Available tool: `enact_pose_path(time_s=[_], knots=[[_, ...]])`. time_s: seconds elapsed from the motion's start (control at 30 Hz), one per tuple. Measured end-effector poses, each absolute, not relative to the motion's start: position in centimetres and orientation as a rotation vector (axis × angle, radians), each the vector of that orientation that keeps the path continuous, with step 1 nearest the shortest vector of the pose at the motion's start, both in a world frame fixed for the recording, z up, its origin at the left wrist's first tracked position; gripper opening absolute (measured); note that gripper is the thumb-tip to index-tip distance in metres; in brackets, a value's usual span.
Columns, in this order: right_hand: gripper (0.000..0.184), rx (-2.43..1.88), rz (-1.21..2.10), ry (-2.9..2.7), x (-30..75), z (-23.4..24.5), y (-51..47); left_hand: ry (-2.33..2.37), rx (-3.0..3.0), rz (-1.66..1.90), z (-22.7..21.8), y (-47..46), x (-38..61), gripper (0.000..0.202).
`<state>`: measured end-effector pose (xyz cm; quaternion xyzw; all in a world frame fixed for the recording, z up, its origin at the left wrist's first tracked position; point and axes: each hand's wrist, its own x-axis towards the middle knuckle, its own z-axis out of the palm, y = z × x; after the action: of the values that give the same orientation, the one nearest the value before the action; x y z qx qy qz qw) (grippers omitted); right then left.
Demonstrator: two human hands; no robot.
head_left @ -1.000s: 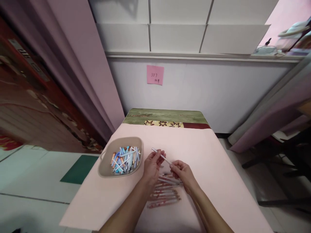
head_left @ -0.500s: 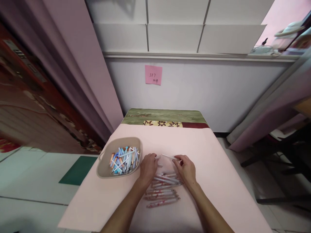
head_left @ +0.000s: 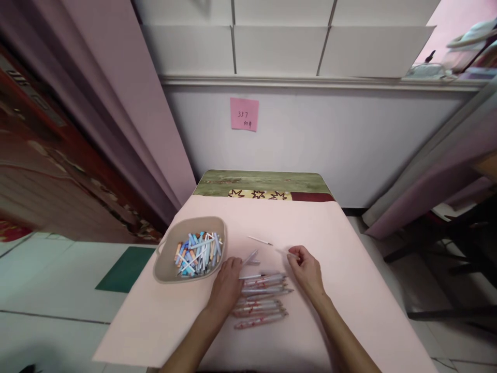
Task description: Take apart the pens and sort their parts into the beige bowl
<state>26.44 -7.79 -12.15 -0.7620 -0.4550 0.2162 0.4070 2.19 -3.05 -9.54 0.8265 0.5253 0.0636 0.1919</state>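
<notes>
In the head view, the right hand [head_left: 306,269] is over the right part of the pink-covered table [head_left: 310,223], thumb and forefinger pinching a slim pale piece [head_left: 282,252] that points left (its far-left end is blurred), the other fingers curled in. The left hand [head_left: 225,285] is low at the left end of a row of pens [head_left: 259,306], its fingers close together, fingertips beside a thin white stick [head_left: 252,277]; whether they grip it I cannot tell.

The pens lie side by side between the two hands, on the near half of the table, with clear barrels, red markings and most tips toward the right. Just beyond the left fingertips lie small clear pieces [head_left: 250,257], one tilted, their exact shape hard to make out. Farther off, a white refill [head_left: 260,240] with a dark right tip lies alone on the cover.

On the left, near the left hand but apart from it, stands a beige bin [head_left: 165,261] holding a jumble of blue, white and orange-brown pen-like pieces [head_left: 200,254]. On the far wall is a pink note [head_left: 244,115] reading 357 (smaller characters sit below).
</notes>
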Motion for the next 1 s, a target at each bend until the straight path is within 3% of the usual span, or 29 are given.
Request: enact_pose_path(time_s=[0.1,0.2,0.5,0.63,1.0], knots=[[0.018,-1.917,0.555,-1.26,26.0,-13.0,-7.4,1.471,2.291,0.13,-8.9,-2.8,1.8,0.023],[0.018,-1.858,0.527,-1.424,25.5,-13.6,-6.7,1.361,2.276,0.118,-9.3,-2.5,1.4,0.015],[0.031,-2.002,0.255,-1.552,25.8,-13.8,0.1,1.413,2.347,0.267,-11.0,-0.4,3.2,0.017],[0.02,-2.048,0.26,-1.555,25.9,-14.3,2.7,1.474,2.37,0.308,-11.3,0.9,4.7,0.019],[0.015,-1.964,0.339,-1.65,25.8,-13.4,-1.2,1.533,2.368,0.469,-12.6,0.7,5.2,0.024]])
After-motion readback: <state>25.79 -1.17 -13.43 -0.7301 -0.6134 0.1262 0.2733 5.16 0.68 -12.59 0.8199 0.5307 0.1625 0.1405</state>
